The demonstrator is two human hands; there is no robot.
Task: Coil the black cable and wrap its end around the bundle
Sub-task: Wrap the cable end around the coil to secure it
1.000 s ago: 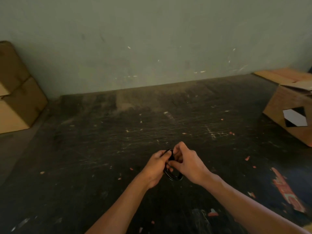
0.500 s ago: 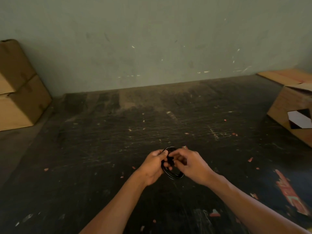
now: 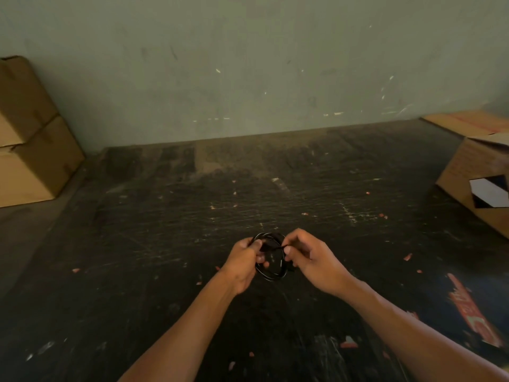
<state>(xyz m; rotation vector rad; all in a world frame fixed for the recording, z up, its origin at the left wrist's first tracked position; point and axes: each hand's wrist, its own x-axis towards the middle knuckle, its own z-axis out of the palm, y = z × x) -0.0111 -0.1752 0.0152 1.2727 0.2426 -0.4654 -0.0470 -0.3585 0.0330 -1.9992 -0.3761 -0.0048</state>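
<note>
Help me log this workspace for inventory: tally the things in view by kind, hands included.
Cardboard boxes: 3, two stacked at left, one at right
Black cable coils: 1
Hands: 2, left hand, right hand, both gripping the coil
Total: 6

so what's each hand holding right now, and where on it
Both hold the coiled black cable. The left hand grips the coil's left side; the right hand pinches the loose cable end that crosses the loop near its top.

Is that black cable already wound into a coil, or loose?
Coiled: the black cable forms a small stacked loop, held between the left hand and right hand.
</note>
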